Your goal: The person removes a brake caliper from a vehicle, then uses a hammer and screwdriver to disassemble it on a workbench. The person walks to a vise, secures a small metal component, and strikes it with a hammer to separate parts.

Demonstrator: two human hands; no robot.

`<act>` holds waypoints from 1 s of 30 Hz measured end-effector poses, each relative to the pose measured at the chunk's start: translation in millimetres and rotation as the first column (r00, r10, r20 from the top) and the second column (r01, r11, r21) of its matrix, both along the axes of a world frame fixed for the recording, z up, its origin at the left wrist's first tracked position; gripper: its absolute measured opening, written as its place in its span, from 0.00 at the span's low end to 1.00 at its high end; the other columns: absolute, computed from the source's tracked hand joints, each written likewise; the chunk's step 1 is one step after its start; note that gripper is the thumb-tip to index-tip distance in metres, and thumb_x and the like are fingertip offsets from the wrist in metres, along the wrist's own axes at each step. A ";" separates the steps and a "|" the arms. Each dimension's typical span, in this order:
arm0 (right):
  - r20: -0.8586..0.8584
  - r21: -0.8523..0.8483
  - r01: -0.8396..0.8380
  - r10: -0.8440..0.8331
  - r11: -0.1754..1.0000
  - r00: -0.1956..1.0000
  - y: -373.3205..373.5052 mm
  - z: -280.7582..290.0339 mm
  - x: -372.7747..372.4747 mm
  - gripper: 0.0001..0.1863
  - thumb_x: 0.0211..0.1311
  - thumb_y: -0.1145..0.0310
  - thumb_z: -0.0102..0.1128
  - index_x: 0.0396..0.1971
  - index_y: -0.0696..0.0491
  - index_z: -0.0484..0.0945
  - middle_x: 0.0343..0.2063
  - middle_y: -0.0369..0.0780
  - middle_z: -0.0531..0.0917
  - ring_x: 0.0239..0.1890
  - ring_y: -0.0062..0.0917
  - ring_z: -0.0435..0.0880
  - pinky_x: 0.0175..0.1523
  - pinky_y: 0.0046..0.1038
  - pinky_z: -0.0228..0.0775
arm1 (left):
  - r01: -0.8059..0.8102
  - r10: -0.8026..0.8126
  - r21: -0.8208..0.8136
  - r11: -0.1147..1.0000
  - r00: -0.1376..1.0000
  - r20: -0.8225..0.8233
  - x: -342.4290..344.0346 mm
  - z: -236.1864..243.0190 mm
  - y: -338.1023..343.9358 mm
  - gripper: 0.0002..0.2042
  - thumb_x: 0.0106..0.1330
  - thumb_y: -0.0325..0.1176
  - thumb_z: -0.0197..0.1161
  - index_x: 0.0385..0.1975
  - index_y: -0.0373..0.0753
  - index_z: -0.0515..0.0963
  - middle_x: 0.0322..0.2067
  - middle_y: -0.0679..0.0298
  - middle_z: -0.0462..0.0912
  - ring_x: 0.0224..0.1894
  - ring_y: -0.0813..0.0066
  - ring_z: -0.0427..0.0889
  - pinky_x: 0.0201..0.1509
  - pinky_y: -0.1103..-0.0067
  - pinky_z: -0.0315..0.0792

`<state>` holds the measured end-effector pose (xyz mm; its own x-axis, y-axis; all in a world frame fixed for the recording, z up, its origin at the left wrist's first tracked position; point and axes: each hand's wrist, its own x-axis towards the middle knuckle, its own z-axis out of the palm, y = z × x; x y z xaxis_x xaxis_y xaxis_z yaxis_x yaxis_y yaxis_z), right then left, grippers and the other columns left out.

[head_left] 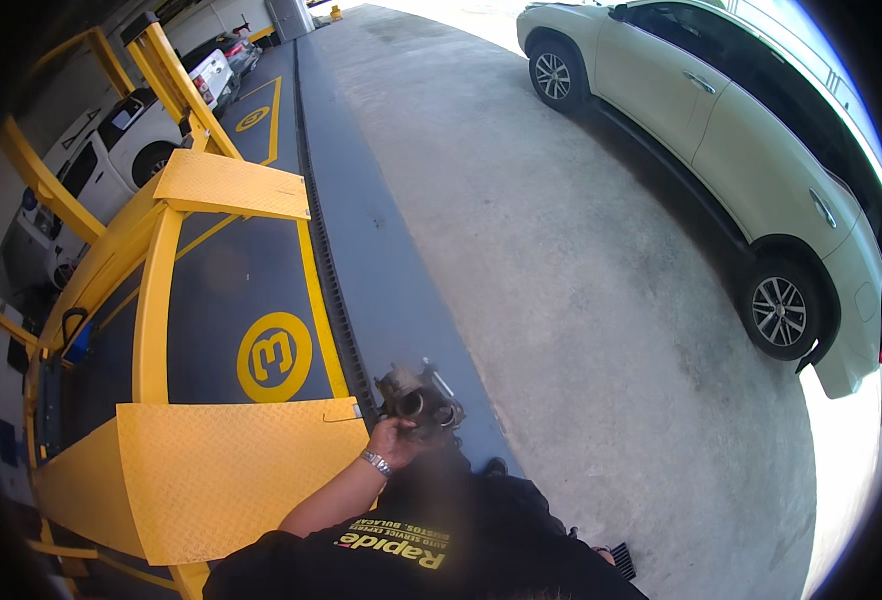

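My left hand, with a metal watch on its wrist, is closed around a grimy metal brake caliper in front of my body. Two round piston bores show on the caliper's face. At the lower right, only a sliver of my right hand shows past my dark shirt. Beside it sticks out a black brush with comb-like bristles. The right fingers are mostly hidden, but the brush appears to be held in them.
Yellow ramps of a vehicle lift stand close on my left, with yellow posts farther off. A dark drain grate runs along the blue floor strip. A pale SUV is parked on the right; a white pickup stands far left.
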<state>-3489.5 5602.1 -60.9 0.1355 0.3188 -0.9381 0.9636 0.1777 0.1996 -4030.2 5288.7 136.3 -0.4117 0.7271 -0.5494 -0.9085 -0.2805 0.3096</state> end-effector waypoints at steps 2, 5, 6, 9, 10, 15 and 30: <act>0.023 0.005 -0.191 0.191 0.982 0.981 120.4 11.1 -70.9 0.18 0.66 0.60 0.67 0.42 0.63 0.83 0.35 0.47 0.89 0.40 0.41 0.90 0.40 0.39 0.83 | -0.149 0.149 0.034 0.988 0.989 0.005 -51.6 -0.4 13.4 0.28 0.56 0.25 0.53 0.62 0.36 0.70 0.60 0.48 0.76 0.66 0.43 0.72 0.66 0.34 0.62; -0.043 0.322 0.057 -0.046 0.945 0.998 295.8 37.5 -200.4 0.18 0.66 0.61 0.67 0.41 0.64 0.83 0.33 0.46 0.89 0.36 0.39 0.91 0.37 0.38 0.84 | -0.311 0.309 0.033 0.950 0.950 0.038 -134.5 -10.8 36.3 0.29 0.57 0.26 0.54 0.63 0.38 0.69 0.60 0.49 0.76 0.65 0.43 0.73 0.65 0.34 0.62; -0.175 0.449 0.292 -0.238 0.845 0.956 349.9 48.9 -249.3 0.18 0.66 0.62 0.67 0.40 0.66 0.83 0.32 0.45 0.89 0.33 0.37 0.91 0.34 0.37 0.85 | -0.314 0.316 0.077 0.946 0.949 -0.011 -161.6 -16.6 45.5 0.29 0.56 0.28 0.55 0.63 0.40 0.70 0.61 0.49 0.76 0.65 0.43 0.74 0.65 0.34 0.63; -0.342 0.597 0.270 -0.065 0.756 0.938 430.7 67.2 -402.4 0.20 0.70 0.62 0.64 0.43 0.68 0.80 0.29 0.48 0.88 0.27 0.36 0.90 0.29 0.39 0.85 | -0.336 0.353 0.120 0.934 0.919 -0.175 -261.4 -18.0 75.7 0.31 0.54 0.30 0.58 0.64 0.43 0.71 0.63 0.50 0.76 0.65 0.43 0.74 0.62 0.36 0.67; -0.378 0.651 0.272 -0.009 0.709 0.926 442.1 73.4 -452.5 0.20 0.71 0.61 0.62 0.45 0.68 0.79 0.28 0.49 0.88 0.25 0.36 0.90 0.28 0.40 0.84 | -0.373 0.373 0.034 0.927 0.910 -0.181 -298.8 -11.4 89.6 0.31 0.54 0.29 0.57 0.63 0.42 0.71 0.62 0.50 0.76 0.64 0.43 0.74 0.63 0.35 0.66; -0.571 0.458 0.594 -0.293 0.661 0.767 389.5 80.8 -680.4 0.17 0.71 0.63 0.61 0.46 0.63 0.80 0.30 0.47 0.88 0.27 0.37 0.90 0.28 0.39 0.86 | -0.401 0.410 0.111 0.909 0.909 -0.076 -478.8 18.5 165.1 0.30 0.54 0.28 0.56 0.63 0.42 0.71 0.61 0.49 0.76 0.64 0.44 0.74 0.63 0.35 0.65; -0.133 0.033 -0.393 0.394 0.919 0.909 637.3 93.9 -1230.3 0.23 0.66 0.54 0.64 0.48 0.58 0.83 0.37 0.46 0.89 0.36 0.33 0.90 0.42 0.43 0.83 | -0.530 0.525 -0.026 0.847 0.844 -0.113 -965.9 54.9 471.0 0.28 0.50 0.33 0.58 0.56 0.41 0.75 0.60 0.51 0.77 0.65 0.42 0.71 0.64 0.30 0.58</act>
